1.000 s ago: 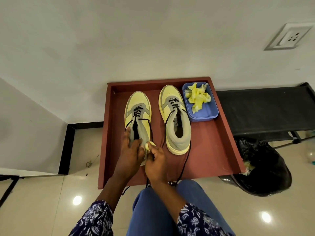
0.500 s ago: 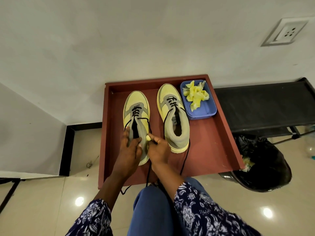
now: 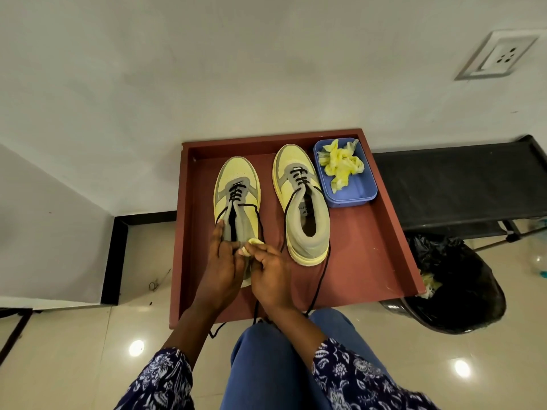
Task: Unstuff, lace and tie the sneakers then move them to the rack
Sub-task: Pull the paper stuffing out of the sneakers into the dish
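My left hand (image 3: 220,264) is wrapped round the collar of the left sneaker (image 3: 236,199), fingers curled over its grey ankle padding, so the shoe stays put while I pull. My right hand (image 3: 270,273) pinches a wad of yellow stuffing paper (image 3: 251,245) between thumb and fingertips, right at the mouth of the shoe, just past my left knuckles. How much paper is still inside I cannot tell.

The right sneaker (image 3: 305,202) stands just beyond my right hand, its opening bare and dark, which I judge to mean it is already emptied. Further out past that hand, the blue tub (image 3: 358,192) holds the crumpled paper (image 3: 340,164), near enough for one short reach over the second shoe.

Both black laces (image 3: 318,279) run only through the low eyelets and trail off the near edge of the red tray (image 3: 376,232) toward my knees; I could snag one when lifting my right hand. The tray's raised side rims fence me in, but the near side is open. The black rack (image 3: 458,184) lies well off to the right of my right hand, with a bin (image 3: 461,291) under it
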A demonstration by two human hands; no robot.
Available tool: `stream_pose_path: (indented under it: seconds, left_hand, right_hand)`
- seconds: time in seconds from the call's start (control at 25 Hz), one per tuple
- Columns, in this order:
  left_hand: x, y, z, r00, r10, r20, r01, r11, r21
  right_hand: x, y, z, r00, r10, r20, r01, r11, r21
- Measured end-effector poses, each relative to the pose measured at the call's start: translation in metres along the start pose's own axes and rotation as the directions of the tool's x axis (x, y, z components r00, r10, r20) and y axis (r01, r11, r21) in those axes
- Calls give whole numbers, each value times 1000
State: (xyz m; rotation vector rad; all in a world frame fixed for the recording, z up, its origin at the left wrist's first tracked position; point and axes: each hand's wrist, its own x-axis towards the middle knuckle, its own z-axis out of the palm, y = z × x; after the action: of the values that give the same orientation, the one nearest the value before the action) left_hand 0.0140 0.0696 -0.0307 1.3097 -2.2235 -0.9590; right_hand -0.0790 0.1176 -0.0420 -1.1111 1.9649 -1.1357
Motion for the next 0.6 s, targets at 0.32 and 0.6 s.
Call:
stream_pose_path:
  seconds: [0.32, 0.6]
  left_hand:
    - [-1, 0, 3, 1000, 0, -18, 1, 998, 62]
    - [-1, 6, 0, 997, -78, -4, 78, 995, 61]
  right_hand:
    - [24, -12, -2, 994, -40, 104, 39, 999, 8]
    - [-19, 21, -6, 982, 148, 116, -150, 988, 15]
